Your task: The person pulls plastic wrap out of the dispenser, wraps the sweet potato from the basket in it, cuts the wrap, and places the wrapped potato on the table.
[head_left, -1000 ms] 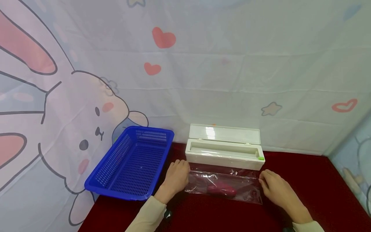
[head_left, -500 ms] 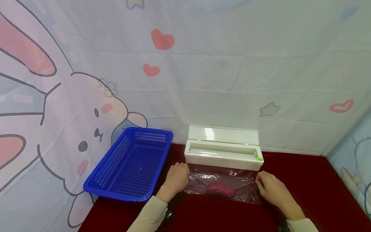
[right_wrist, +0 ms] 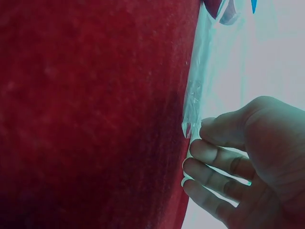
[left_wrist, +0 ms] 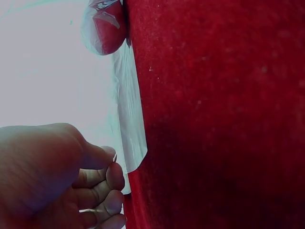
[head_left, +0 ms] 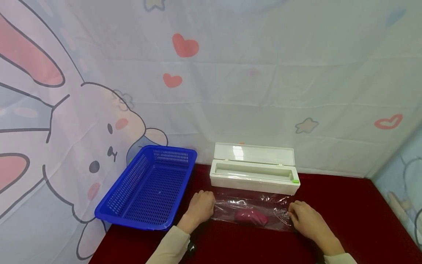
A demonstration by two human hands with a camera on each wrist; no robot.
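Observation:
A sheet of clear cling film (head_left: pixel 227 209) lies across a pinkish-red oblong thing, like a sweet potato (head_left: pixel 251 217), on the dark red cloth. My left hand (head_left: pixel 202 206) pinches the film's left end between thumb and index finger. At the other end, my right hand (head_left: pixel 307 219) pinches the film, which is wrinkled beside the fingertips. In the left wrist view the film (left_wrist: pixel 129 114) drapes down past the rounded end of the sweet potato (left_wrist: pixel 109 29). The right wrist view shows a folded strip of film (right_wrist: pixel 195 90) reaching to the thumb tip.
Just behind the film stands a white cling film dispenser (head_left: pixel 254 183), its lid (head_left: pixel 260 154) raised and a green slider (head_left: pixel 295 181) at its right end. A blue perforated basket (head_left: pixel 150 224) sits to the left. A printed curtain (head_left: pixel 230 91) hangs behind the table.
Both hands have come slightly nearer to me, and the right hand has moved inward to the left. The film's right end has gone from flat to wrinkled.

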